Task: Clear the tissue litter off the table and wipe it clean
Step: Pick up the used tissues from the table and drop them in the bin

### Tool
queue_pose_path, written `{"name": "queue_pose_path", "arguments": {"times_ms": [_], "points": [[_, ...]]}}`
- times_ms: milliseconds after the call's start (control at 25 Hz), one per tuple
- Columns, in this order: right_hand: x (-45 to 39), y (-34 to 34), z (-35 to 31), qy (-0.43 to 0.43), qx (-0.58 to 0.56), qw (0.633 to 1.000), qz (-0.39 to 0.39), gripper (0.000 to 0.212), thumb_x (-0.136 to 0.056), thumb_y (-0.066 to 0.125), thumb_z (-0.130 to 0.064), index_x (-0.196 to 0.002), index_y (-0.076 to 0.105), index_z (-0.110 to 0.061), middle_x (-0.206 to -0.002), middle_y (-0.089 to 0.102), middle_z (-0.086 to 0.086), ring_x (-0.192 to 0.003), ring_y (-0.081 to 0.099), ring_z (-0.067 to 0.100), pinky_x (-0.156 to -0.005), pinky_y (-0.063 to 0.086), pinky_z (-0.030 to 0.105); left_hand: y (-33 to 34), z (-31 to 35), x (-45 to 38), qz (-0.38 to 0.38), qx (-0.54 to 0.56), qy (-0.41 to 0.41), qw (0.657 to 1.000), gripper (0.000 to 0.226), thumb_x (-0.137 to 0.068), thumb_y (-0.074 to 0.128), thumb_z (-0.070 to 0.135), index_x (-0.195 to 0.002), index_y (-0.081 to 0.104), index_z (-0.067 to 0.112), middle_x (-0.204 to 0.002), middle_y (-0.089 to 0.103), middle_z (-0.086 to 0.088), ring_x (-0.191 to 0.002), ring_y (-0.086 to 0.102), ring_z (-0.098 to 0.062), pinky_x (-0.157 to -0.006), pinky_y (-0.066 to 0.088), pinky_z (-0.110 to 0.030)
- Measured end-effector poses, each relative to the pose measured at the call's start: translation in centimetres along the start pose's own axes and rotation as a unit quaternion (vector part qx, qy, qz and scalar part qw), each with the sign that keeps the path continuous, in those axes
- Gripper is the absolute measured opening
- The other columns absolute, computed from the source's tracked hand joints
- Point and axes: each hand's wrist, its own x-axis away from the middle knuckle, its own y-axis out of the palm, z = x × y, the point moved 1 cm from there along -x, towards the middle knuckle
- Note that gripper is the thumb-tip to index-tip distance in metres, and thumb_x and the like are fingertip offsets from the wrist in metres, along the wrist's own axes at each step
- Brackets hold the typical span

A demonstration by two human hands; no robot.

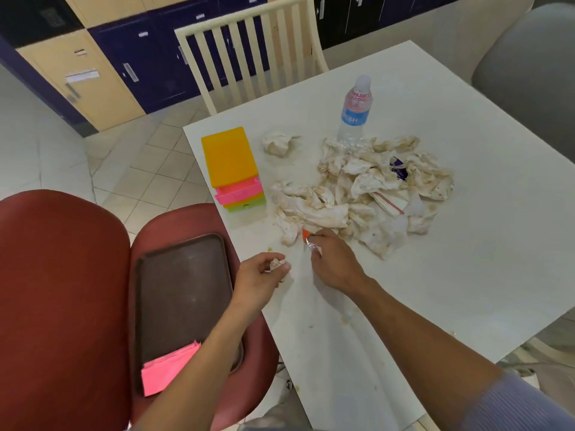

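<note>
Soiled tissue pile [364, 188] heaped mid-table [485, 250], beside water bottle [354, 110]; stray wad [280, 144] apart.
Left hand [259, 279] pinching small tissue scrap [276, 263].
Right hand [334, 262] gripping orange foil wrapper [308, 238] at pile edge.
Probably light, limp, damp, tear-prone: best bunched in handfuls, not tugged by corners.

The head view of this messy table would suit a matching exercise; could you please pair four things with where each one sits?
Things:
1. water bottle
2. brown tray
3. small tissue scrap
4. stacked coloured boxes

Places:
A. on the red chair seat
B. pinched in the left hand
C. standing behind the tissue pile
D. near the table's left edge

Pairs: 1-C, 2-A, 3-B, 4-D
</note>
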Motion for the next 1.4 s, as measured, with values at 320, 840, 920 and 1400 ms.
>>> {"name": "queue_pose_path", "arguments": {"times_ms": [320,840,920,1400], "points": [[8.1,-6.1,4.3,0.147,-0.264,0.938,0.169,0.012,-0.083,0.07,-0.014,-0.075,0.063,-0.019,-0.071,0.066,-0.012,-0.059,0.057,-0.007,-0.056,0.041,0.006,5.3,1.8,4.2,-0.039,-0.001,-0.002,0.999,0.015,-0.079,0.078,0.013,-0.089,0.069,0.009,-0.078,0.07,-0.003,-0.067,0.064,-0.012,-0.065,0.051,-0.023],[34.0,-12.3,24.4,0.382,-0.305,0.808,0.329,0.006,-0.086,0.068,-0.021,-0.085,0.062,-0.02,-0.085,0.067,0.008,-0.079,0.066,0.031,-0.067,0.052,0.037,25.2,0.3,17.4,-0.242,-0.111,0.031,0.963,0.014,-0.076,0.075,0.002,-0.087,0.076,0.01,-0.083,0.071,0.002,-0.073,0.063,-0.005,-0.07,0.052,-0.016],[36.5,-12.4,25.9,0.411,-0.308,0.806,0.296,0.022,-0.089,0.064,-0.017,-0.109,0.059,-0.023,-0.098,0.062,0.006,-0.084,0.064,0.027,-0.064,0.049,0.029,27.7,-0.4,19.1,-0.261,-0.145,0.036,0.954,0.017,-0.074,0.076,0.005,-0.089,0.076,0.014,-0.085,0.073,0.001,-0.074,0.064,-0.006,-0.07,0.053,-0.02],[40.3,-13.0,27.9,0.407,-0.343,0.817,0.222,0.026,-0.09,0.058,-0.016,-0.114,0.059,-0.022,-0.096,0.063,0.007,-0.074,0.06,0.019,-0.073,0.052,0.036,34.3,-2.6,23.6,-0.335,-0.244,0.058,0.908,0.05,-0.072,0.079,0.003,-0.114,0.065,0.024,-0.108,0.061,0.011,-0.096,0.056,0.003,-0.076,0.045,-0.008]]}}
